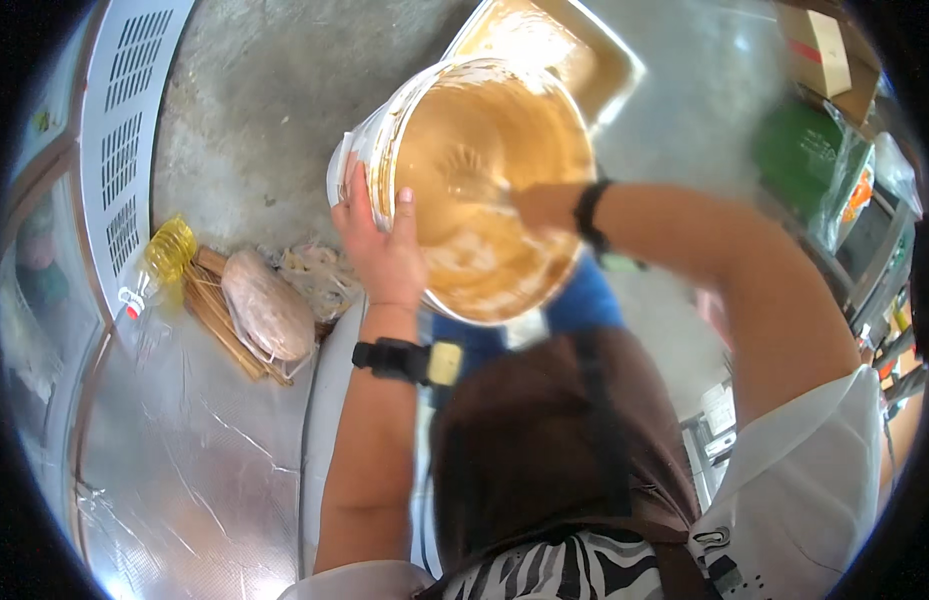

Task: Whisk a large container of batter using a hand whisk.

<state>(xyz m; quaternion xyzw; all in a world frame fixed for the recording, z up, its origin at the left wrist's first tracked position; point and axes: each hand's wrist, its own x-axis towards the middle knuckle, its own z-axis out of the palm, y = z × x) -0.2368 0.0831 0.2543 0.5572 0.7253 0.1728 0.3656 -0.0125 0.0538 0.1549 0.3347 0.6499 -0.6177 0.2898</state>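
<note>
A large white bucket [359,146] is tipped towards me, its inner wall coated with a tan, creamy batter [472,127]. My left hand [385,247] grips the bucket's left rim, with the thumb over the edge and the fingers against the outer wall. Inside the mouth, my right hand [543,208] is closed around the handle of what looks like a wire whisk [464,169]. Motion blurs both that hand and the whisk, and the wires' ends are sunk in the batter. Bands circle both wrists.
Behind the bucket stands a white-rimmed tray [614,82] holding tan liquid. To the left, a bottle of yellow oil [170,247], brown sticks [224,337] and a plastic-wrapped lump [269,304] rest on a shiny metal surface [194,465]. A green container [798,161] and boxes [821,56] are at right.
</note>
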